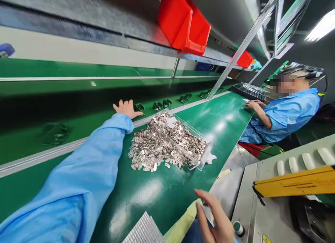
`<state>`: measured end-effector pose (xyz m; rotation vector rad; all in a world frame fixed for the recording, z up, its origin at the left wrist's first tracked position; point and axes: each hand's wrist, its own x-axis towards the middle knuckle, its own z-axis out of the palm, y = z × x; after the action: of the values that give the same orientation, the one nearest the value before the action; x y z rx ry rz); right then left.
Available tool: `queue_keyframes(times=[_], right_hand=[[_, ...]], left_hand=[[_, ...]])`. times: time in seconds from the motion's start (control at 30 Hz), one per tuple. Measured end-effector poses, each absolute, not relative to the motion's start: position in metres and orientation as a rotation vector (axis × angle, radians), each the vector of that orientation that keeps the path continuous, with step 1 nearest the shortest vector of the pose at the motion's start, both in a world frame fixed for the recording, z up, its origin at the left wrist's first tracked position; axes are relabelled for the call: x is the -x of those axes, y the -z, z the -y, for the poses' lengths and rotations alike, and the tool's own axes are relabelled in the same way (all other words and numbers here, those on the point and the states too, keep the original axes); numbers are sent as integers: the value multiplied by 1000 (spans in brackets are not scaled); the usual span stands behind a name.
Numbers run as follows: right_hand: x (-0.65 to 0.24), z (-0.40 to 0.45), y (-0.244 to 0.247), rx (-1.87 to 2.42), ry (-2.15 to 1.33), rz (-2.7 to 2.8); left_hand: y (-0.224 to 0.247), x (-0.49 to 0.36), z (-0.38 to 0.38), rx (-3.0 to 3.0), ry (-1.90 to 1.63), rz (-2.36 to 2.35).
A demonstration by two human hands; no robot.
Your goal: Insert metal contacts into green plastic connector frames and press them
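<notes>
My left hand (pixel 126 109) reaches over the dark green strip behind the metal rail, its fingers spread, right beside a small dark part (pixel 139 107). My right hand (pixel 216 218) is low in the picture near the table's front edge, thumb and forefinger apart, nothing visible between them. Between the hands, a large heap of small silvery metal pieces (pixel 149 152) lies on the green table (pixel 131 194), spilling from a clear tray (pixel 208 156) that lies among them.
More dark parts (pixel 166 103) stand along the strip. Red bins (pixel 183 23) sit on the shelf above. A gridded silvery block (pixel 143 230) lies at the front edge. At the right are a yellow bar (pixel 295 183) and a person in blue (pixel 290 108).
</notes>
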<state>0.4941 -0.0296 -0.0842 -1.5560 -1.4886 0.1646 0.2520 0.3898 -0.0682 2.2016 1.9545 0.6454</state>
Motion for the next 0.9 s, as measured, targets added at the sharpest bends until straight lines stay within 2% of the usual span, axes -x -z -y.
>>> queue_keyframes(times=[0.13,0.27,0.4,0.53,0.63,0.77,0.9], right_hand=[[-478,-40,98,1637,-294,1589],[-472,-83,112,1794,-276,1713],[-469,-95,115,1959,-195,1870],[-469,-106,104,2118,-183,2111],[-465,-115,94,2111,-200,2241],[-455,-112,87,2142,-148,2342],[-448,-100,88,2156,-84,2336]], left_hand=[[70,-218,-391,-2296,-591,-1834],[62,-198,-366,-2394,-734,-1781],[55,-183,-288,-2470,-892,-1732],[63,-174,-180,-2512,-717,-1584],[76,-164,-118,-2395,-751,-1619],[96,-132,-72,-2124,-908,-1649],[113,-105,-64,-2118,-766,-1541]])
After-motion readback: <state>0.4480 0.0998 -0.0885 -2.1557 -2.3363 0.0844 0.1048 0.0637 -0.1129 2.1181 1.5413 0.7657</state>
